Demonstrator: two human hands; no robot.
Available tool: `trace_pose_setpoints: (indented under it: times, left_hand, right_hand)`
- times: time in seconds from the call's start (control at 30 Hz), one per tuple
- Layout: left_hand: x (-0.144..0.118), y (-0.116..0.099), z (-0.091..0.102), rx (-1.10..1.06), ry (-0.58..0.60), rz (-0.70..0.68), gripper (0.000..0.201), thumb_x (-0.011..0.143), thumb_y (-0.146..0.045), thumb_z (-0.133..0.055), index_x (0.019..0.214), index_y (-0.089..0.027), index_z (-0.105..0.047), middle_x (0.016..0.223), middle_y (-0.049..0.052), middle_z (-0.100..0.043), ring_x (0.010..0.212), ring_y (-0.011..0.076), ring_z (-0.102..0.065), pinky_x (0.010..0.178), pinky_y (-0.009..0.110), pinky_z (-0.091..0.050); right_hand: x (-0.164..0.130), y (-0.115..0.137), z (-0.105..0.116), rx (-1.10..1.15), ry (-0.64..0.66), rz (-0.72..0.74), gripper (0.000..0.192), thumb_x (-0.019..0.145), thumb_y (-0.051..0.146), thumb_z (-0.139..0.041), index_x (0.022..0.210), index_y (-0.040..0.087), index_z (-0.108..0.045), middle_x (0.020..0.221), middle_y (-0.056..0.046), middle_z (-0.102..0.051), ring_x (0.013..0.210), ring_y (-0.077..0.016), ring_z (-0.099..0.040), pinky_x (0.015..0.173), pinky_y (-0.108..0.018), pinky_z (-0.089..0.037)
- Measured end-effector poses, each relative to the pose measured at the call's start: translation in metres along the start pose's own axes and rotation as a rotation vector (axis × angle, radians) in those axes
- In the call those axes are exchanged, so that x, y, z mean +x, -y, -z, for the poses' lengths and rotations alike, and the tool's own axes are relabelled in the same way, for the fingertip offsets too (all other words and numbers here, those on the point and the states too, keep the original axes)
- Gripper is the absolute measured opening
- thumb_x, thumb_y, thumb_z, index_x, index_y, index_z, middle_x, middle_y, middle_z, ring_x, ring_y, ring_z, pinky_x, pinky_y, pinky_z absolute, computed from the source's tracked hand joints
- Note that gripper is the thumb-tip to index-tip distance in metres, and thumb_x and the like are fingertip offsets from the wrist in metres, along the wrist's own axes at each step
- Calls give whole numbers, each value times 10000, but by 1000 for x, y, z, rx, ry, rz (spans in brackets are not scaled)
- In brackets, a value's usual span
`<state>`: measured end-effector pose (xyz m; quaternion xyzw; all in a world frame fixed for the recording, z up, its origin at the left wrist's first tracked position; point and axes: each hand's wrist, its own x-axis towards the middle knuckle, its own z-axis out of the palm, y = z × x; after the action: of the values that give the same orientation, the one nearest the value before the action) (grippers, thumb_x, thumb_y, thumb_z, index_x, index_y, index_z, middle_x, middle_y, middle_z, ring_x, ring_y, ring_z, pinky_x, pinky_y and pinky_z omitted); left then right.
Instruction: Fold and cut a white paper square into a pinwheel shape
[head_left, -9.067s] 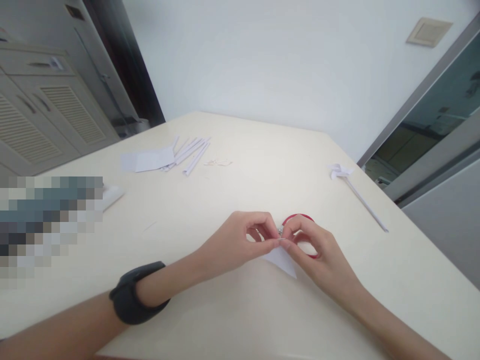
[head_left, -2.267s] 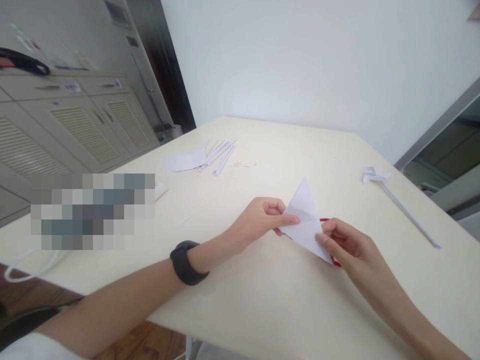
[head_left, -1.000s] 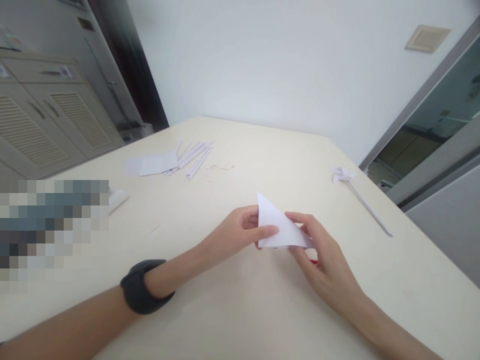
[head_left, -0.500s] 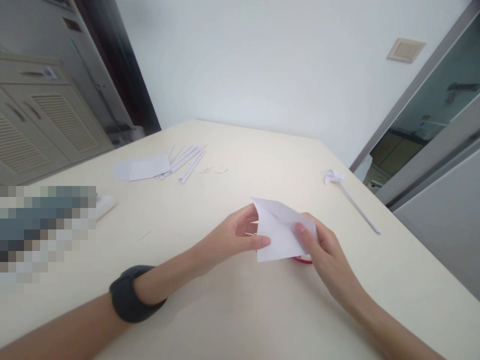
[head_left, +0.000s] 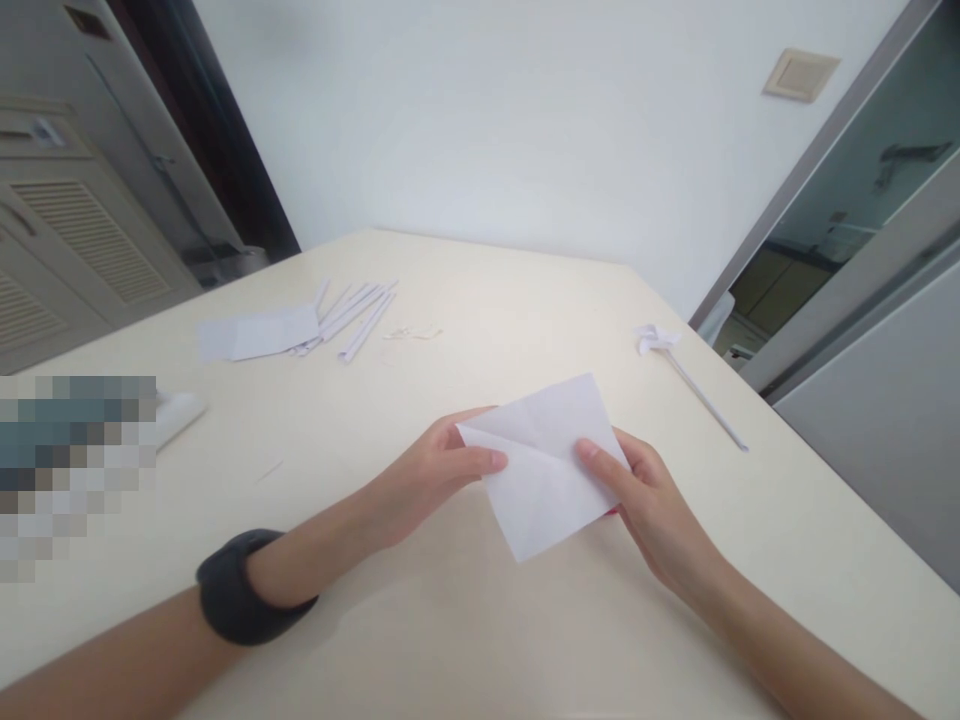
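- Surface (head_left: 465, 650), pale and broad, lies beneath both hands and reaches well beyond them, giving the work a level base.
- Left grip (head_left: 412, 485) is closed on the sheet's left side, thumb on the near face and fingers behind, a pinch that probably steadies thin paper without crumpling it.
- Right grip (head_left: 649, 495) grasps the opposite side in the same way, its thumb farther in from the edge, perhaps to stop the paper bowing.
- Sheet (head_left: 536, 510), white and creased, is between the two grips, spread and tilted so one corner points toward the person. Creases cross its face; holding it from both sides likely lets them open out. Whether its underside touches the surface, I cannot tell.
- Pinwheel (head_left: 658, 339) lies beyond and to the right of the right grip, well apart, its stick (head_left: 705, 398) slanting back toward the near right; that spot seems chosen to spare its vanes from knocks.
- Flat paper (head_left: 274, 333) rests beyond and left of the left grip, pieces overlapping, likely grouped for tidiness.
- Rolls (head_left: 367, 326) fan out beside that paper, some ends against it, farther off than either grip.
- Scraps (head_left: 412, 332) are scattered just right of the rolls, beyond the left grip, presumably put aside there.
- Red edge (head_left: 613, 511) peeks from under the sheet beside the right grip; the rest is hidden.
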<state>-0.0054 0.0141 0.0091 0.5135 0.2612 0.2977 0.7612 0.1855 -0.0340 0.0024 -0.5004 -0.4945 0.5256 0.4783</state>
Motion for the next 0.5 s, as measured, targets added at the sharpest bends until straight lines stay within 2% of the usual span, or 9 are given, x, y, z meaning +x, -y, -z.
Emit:
trace_pose_setpoints:
  times: [0.13,0.27,0.4,0.5]
  left_hand:
    - [1,2,1,22,23,-16,330,813,-94,-536,1127,-170,-601,1007,72,-676,968,226,-601,803,303,-439]
    - [4,7,5,31,38,-53,347,777,-127,-586,1118,-179,-610,991,65,-680,915,215,-613,771,287,-447]
    - [6,7,7,42,-1,-21,324,768,-164,-614,1092,-180,-624,955,55,-690,775,166,-615,671,243,-446]
    - [6,4,6,93,7,21,310,786,-188,-622,1097,-184,-627,1012,57,-684,822,172,-624,706,247,-458]
  right_hand:
    - [1,-2,2,18,-7,-5,278,811,436,-578,783,160,-582,654,13,-443,550,-92,-378,455,-190,-264]
    - [4,-4,7,10,55,4,278,827,436,-568,754,168,-561,613,30,-409,527,-78,-361,439,-176,-249]
    - [4,1,12,-144,137,31,230,847,405,-557,793,183,-583,683,12,-488,601,-101,-449,490,-190,-337]
    - [3,7,15,-270,164,7,215,853,384,-551,779,182,-562,759,-9,-556,680,-138,-525,547,-225,-396]
